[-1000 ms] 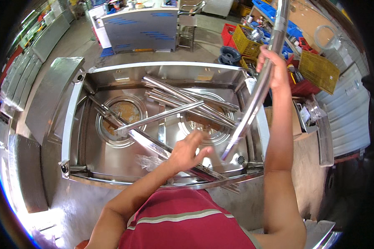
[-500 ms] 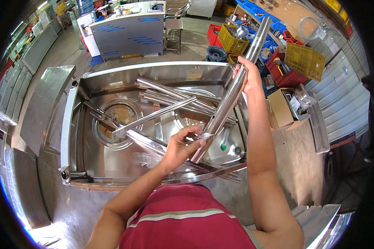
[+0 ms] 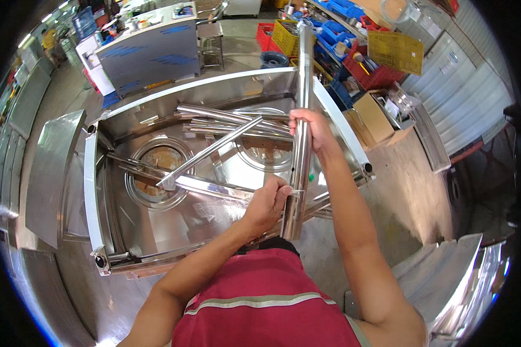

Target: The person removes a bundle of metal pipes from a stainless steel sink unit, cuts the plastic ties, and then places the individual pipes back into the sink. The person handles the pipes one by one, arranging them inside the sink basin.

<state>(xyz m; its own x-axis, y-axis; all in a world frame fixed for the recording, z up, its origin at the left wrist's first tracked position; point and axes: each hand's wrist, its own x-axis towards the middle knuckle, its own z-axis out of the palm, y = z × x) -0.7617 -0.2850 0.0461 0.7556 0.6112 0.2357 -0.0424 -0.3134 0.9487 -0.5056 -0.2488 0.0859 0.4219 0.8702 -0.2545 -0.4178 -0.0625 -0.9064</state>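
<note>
A long shiny metal tube (image 3: 299, 156) stands nearly upright in view, over the right part of a large stainless steel frame (image 3: 91, 191). Wrapped around the tube's middle is my right hand (image 3: 314, 130), fingers closed. My left hand (image 3: 263, 203) is closed in a pinch beside the tube's lower part, at a thin strip of clear plastic film (image 3: 297, 191) on the tube. A small dark hole shows just above that film. More metal tubes (image 3: 217, 149) lie crossed inside the frame, and crumpled clear film (image 3: 211, 211) rests near my left wrist.
Two round ringed openings, one of them the left ring (image 3: 134, 191), sit in the frame's floor. Behind stands a grey workbench (image 3: 147, 58) with a stool. Yellow crates (image 3: 395, 52), blue bins and a cardboard box (image 3: 371, 118) fill the right. A sheet metal panel (image 3: 49, 179) leans at left.
The tube has swung from a rightward slant to nearly upright, its lower end now closer to my body. Both hands moved with it, my right hand shifting left. The whole view has turned somewhat.
</note>
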